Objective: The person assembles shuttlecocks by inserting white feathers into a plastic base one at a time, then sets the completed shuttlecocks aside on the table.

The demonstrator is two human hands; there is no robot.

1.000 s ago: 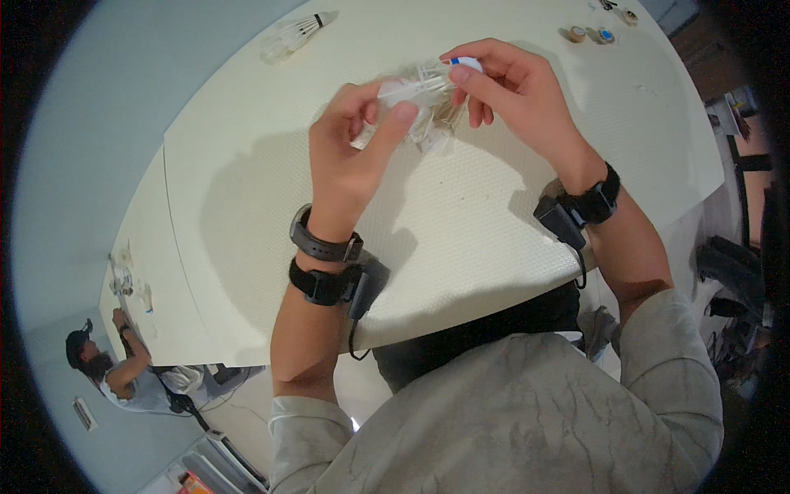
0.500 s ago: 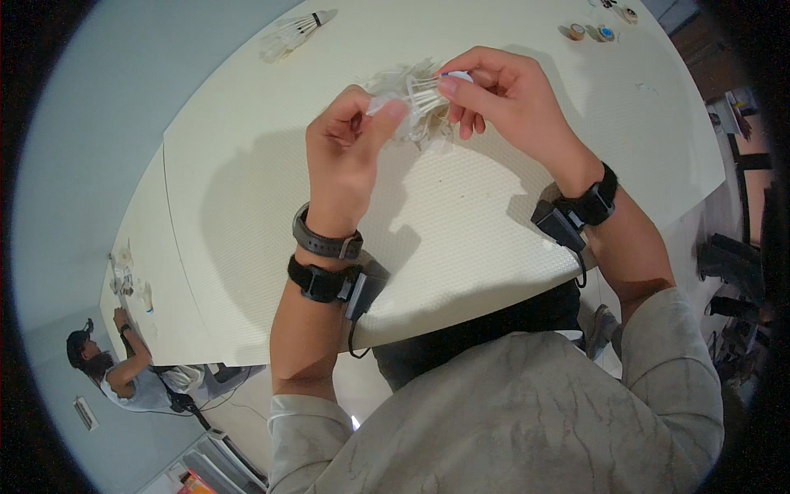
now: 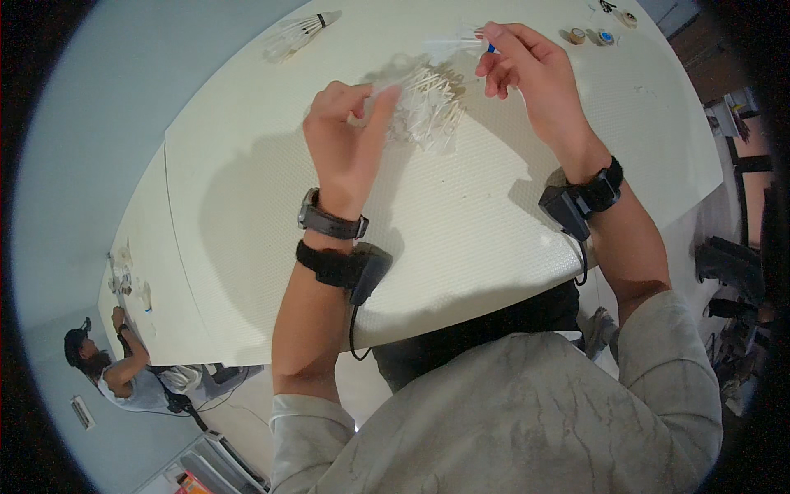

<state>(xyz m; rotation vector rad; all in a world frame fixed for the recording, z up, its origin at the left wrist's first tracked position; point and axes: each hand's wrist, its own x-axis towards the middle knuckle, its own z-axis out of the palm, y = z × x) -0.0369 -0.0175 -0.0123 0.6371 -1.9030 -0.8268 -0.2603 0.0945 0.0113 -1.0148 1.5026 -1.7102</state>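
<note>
Both hands are raised over the white table and work on one thing between them: a clear plastic bag of cotton swabs, thin pale sticks bunched and fanned out inside crinkled film. The left hand is closed in a pinch on the bag's left edge, thumb against fingers, with the bundle hanging just to its right. The right hand is pinched on a single swab with a small blue end, held just above and to the right of the bundle; whether that swab is fully free of the bag or still partly in its mouth cannot be told. The hands are apart, with the bundle between them. Judgement on handling: the load looks very light, so weight is no issue; the film is soft and slippery, gives no firm shape, and would crumple or slide under a loose grip. The sticks look thin and easily bent or snapped if squeezed across the middle, and loose ones may spill from an open mouth. Best hold seems to be a pinch on the film near the opening, and on a swab at its shaft near one end. Further from the hands: a shuttlecock beyond the left hand, small round items beyond the right.
</note>
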